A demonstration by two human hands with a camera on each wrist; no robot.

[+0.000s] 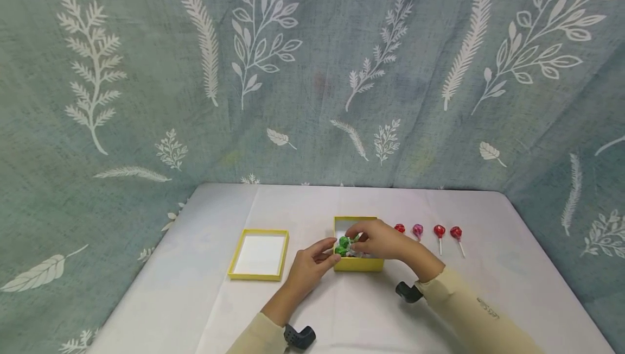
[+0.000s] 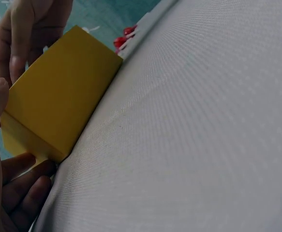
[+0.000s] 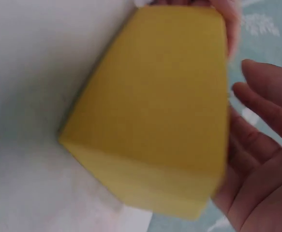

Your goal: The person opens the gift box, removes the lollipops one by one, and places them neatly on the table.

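A yellow open box (image 1: 358, 265) sits on the table, holding green-wrapped lollipops (image 1: 342, 245) and some clear wrapping. My left hand (image 1: 308, 267) steadies it at the left side, the thumb near the front rim and the other fingers along the side wall, as the left wrist view shows. Over the opening is my right hand (image 1: 383, 241), reaching down with its thumb and index finger slightly apart beside the green lollipops. In the right wrist view nothing shows between those fingertips (image 3: 249, 67); the box wall hides the lower fingers.
Left of the box lies a shallow yellow-edged lid (image 1: 259, 254) with its white inside up. To the right, red lollipops (image 1: 439, 231) and a pink lollipop (image 1: 418, 229) form a row on the white-covered table (image 1: 303, 207). A leaf-patterned curtain (image 1: 312, 71) hangs behind.
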